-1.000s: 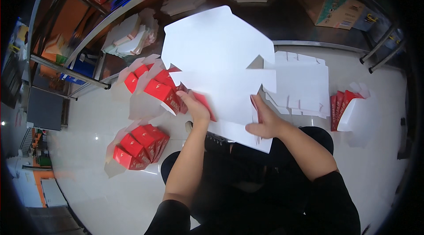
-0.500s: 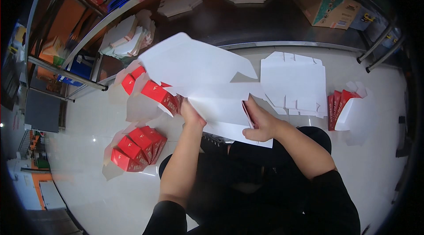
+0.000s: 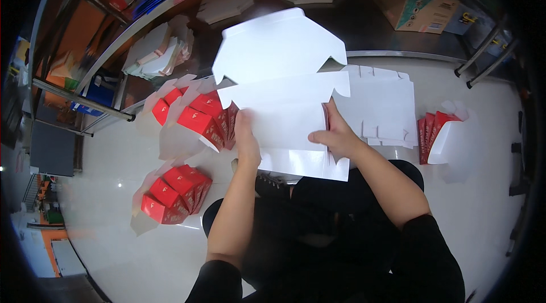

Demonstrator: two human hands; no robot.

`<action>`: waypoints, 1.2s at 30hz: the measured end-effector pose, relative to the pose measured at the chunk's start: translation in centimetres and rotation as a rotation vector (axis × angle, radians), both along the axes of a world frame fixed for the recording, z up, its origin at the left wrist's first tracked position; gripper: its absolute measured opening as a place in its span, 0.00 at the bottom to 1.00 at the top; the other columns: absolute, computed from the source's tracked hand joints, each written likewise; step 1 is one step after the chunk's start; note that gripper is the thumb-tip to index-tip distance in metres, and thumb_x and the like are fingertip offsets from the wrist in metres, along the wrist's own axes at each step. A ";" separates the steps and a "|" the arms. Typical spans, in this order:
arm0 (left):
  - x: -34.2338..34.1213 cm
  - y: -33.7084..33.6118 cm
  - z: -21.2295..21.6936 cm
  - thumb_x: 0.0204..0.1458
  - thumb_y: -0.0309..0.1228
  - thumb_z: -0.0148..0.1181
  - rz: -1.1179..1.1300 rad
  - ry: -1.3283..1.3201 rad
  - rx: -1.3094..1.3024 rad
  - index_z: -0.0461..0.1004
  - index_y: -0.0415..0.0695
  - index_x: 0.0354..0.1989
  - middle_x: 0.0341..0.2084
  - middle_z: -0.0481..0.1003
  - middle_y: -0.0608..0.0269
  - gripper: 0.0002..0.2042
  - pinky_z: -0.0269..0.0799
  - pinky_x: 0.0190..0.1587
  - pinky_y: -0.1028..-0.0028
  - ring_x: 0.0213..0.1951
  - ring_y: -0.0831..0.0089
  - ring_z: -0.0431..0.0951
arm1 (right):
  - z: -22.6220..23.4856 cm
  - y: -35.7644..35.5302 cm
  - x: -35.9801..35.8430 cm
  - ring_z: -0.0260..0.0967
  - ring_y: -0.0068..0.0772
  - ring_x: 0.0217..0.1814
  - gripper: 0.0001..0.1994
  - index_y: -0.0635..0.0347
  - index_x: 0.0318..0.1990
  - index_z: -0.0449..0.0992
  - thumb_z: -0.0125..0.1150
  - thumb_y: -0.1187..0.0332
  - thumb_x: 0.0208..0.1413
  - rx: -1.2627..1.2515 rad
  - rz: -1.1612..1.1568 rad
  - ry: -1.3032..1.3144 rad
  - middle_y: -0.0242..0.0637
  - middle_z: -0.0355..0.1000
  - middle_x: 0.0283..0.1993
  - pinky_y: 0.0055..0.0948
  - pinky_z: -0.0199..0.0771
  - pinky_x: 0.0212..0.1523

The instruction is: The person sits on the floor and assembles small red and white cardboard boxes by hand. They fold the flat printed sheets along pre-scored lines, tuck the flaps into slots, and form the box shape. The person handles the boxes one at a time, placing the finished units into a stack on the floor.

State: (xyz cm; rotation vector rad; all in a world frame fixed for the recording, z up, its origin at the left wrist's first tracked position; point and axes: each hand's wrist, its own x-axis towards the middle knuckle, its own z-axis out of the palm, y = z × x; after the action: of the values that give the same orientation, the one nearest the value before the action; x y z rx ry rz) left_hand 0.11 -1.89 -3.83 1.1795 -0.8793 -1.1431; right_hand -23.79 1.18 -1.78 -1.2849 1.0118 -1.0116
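I see both hands in mid frame gripping a big flat white card box blank (image 3: 284, 104). L hand (image 3: 247, 141) pinches its left edge, R hand (image 3: 335, 135) its right edge. Folded red boxes (image 3: 199, 121) lie just left; more white blanks (image 3: 387, 104) sit right.

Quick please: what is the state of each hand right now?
Left hand: closed on the left edge of the white flat carton blank.
Right hand: closed on its right edge.
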 end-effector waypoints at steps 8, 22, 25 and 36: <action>-1.8 1.4 2.5 0.46 0.25 0.68 -0.020 -0.259 -0.032 0.70 0.35 0.48 0.39 0.76 0.58 0.20 0.71 0.48 0.70 0.42 0.71 0.76 | 2.9 -1.7 -1.1 0.68 0.37 0.61 0.27 0.68 0.63 0.64 0.63 0.63 0.62 0.492 -0.286 -0.642 0.47 0.68 0.60 0.36 0.68 0.61; -2.7 5.1 4.3 0.43 0.25 0.67 0.089 -0.812 -0.480 0.69 0.33 0.48 0.36 0.75 0.48 0.22 0.73 0.40 0.65 0.35 0.56 0.77 | 2.9 -3.0 -2.8 0.75 0.27 0.33 0.12 0.70 0.40 0.77 0.71 0.73 0.50 0.129 -0.513 -0.179 0.40 0.78 0.34 0.27 0.75 0.35; -3.5 6.2 3.2 0.41 0.24 0.68 0.154 -1.102 -0.806 0.71 0.34 0.46 0.32 0.75 0.48 0.22 0.72 0.32 0.62 0.29 0.52 0.75 | 1.7 -3.2 -2.6 0.74 0.30 0.30 0.09 0.69 0.35 0.78 0.70 0.73 0.49 0.105 -0.597 -0.023 0.41 0.78 0.31 0.29 0.74 0.33; -6.1 7.3 3.9 0.37 0.23 0.68 0.022 -1.098 -0.861 0.73 0.37 0.37 0.24 0.73 0.52 0.15 0.68 0.25 0.63 0.23 0.54 0.73 | -0.5 -3.6 -2.4 0.75 0.40 0.44 0.11 0.69 0.47 0.75 0.54 0.75 0.59 0.112 -0.380 -0.300 0.50 0.75 0.48 0.38 0.76 0.42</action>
State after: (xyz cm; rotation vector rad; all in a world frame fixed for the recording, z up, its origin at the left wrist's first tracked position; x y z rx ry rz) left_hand -6.00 5.40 0.08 0.9933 -1.9144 0.0879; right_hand -26.23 -2.38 -2.28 -0.8319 1.0817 -1.3699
